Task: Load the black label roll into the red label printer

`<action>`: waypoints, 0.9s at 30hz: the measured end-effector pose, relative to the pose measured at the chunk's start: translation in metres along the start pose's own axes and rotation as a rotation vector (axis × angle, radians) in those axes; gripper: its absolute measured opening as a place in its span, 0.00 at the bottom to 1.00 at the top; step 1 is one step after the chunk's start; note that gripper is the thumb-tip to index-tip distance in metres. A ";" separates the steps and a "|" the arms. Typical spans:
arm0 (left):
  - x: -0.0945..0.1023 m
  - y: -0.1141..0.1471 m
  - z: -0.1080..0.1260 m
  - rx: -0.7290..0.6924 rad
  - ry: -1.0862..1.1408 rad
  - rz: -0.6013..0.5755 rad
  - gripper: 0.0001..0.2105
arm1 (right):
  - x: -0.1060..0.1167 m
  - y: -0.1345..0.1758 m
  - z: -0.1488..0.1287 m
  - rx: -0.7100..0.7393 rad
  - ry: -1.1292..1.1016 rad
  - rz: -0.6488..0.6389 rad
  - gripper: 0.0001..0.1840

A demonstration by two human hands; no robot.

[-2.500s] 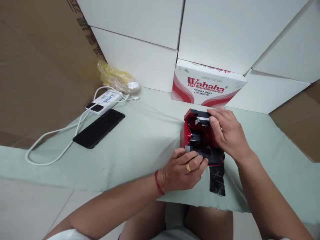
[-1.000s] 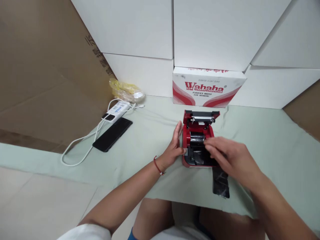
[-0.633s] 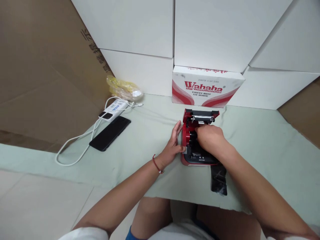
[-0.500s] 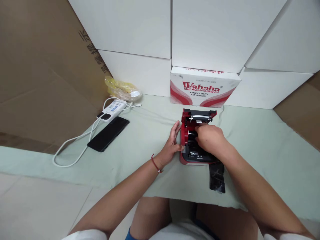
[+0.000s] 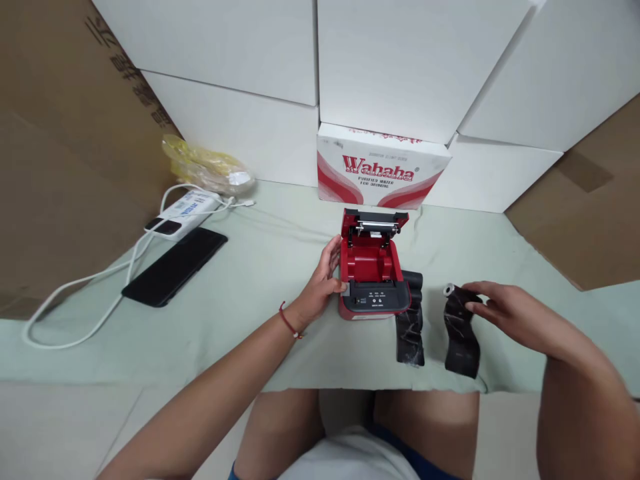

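Observation:
A small red and black printer point(image 5: 375, 300) stands on the cloth with its lid point(image 5: 377, 227) raised. Its red inner compartment point(image 5: 367, 265) is bare. My left hand point(image 5: 325, 273) grips the printer's left side, the thumb on its front left corner and the fingers along the wall. Off to the right, my right hand point(image 5: 493, 307) pinches a black ribbon roll point(image 5: 457, 300) between thumb and fingers. The roll shows a pale core end, and a loose strip of its film trails toward me. A second black roll point(image 5: 411, 280), its film pulled out, lies against the printer's right side.
A white and red Wahaha carton point(image 5: 383, 170) stands behind the printer, before stacked white boxes point(image 5: 235, 127). At left lie a black phone point(image 5: 175, 267), a white power bank point(image 5: 185, 213) with a white cable point(image 5: 75, 283), and a yellowish plastic bag point(image 5: 205, 167). Cardboard flanks both sides.
My right hand has come out of the printer's compartment and moved right with the black ribbon roll. My left hand keeps its grip on the printer. The view has shifted right.

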State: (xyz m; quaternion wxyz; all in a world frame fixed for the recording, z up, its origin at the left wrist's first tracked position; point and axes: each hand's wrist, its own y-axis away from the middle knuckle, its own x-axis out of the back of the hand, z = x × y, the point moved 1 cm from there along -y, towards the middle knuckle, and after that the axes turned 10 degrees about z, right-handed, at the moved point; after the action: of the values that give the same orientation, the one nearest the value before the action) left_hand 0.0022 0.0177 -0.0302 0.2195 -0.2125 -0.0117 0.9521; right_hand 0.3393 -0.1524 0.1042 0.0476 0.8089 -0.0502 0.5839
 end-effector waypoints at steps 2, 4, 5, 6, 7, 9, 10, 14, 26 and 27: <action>0.000 -0.001 -0.001 0.002 -0.002 0.010 0.50 | -0.024 -0.004 0.011 -0.029 0.064 -0.008 0.18; 0.001 -0.002 -0.003 0.006 -0.012 0.011 0.50 | -0.045 -0.009 0.006 -0.035 0.086 0.077 0.19; 0.002 -0.002 -0.003 0.005 -0.018 0.010 0.50 | -0.054 -0.011 -0.002 -0.029 0.073 0.146 0.19; 0.003 -0.002 -0.004 0.002 -0.025 0.009 0.50 | -0.061 -0.013 -0.012 -0.011 0.046 0.210 0.19; 0.003 -0.002 -0.004 -0.001 -0.034 0.006 0.50 | -0.067 -0.015 -0.022 0.016 0.016 0.257 0.19; 0.004 -0.002 -0.005 -0.006 -0.049 0.000 0.50 | -0.078 -0.019 -0.042 0.075 -0.008 0.288 0.19; 0.004 -0.002 -0.005 -0.004 -0.053 -0.004 0.50 | -0.082 -0.020 -0.049 0.097 0.005 0.280 0.18; 0.003 -0.001 -0.004 0.002 -0.043 -0.002 0.50 | -0.094 -0.021 -0.059 0.108 0.107 0.231 0.18; 0.002 -0.002 -0.003 0.008 -0.025 0.004 0.51 | -0.032 -0.012 -0.052 0.131 0.001 0.017 0.17; 0.002 -0.002 -0.004 0.009 -0.020 0.003 0.51 | -0.009 -0.007 -0.049 0.164 -0.080 0.006 0.17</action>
State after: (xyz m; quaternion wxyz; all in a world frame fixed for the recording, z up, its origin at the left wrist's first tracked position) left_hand 0.0028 0.0201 -0.0342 0.2190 -0.2019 -0.0096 0.9545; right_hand 0.2914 -0.1388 0.1105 -0.0225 0.8325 -0.0064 0.5535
